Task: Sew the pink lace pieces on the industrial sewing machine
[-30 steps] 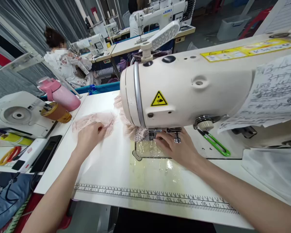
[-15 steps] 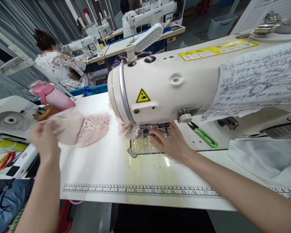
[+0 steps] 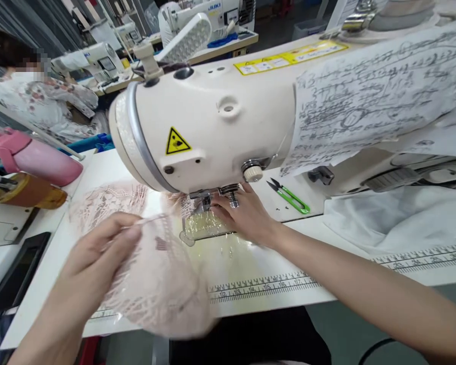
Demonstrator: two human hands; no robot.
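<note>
Sheer pale-pink lace piece (image 3: 163,289) hangs, in the head view, from the left hand (image 3: 99,258), its lower part blurred and reaching past the front edge of the white desk (image 3: 57,243). The left thumb and forefinger pinch its upper edge. The right hand (image 3: 247,213) is beneath the cream rounded sewing machine head (image 3: 197,121), fingertips beside the metal presser foot (image 3: 205,203); machine parts partly hide them, so I cannot tell whether they grip anything. Pink lace fabric (image 3: 187,204) lies just left of the foot. Another flat pale-pink lace panel (image 3: 112,200) rests toward the desk's left edge, near an amber-brown cup (image 3: 30,192). Green-handled thread snips (image 3: 289,196) lie behind the right wrist.
</note>
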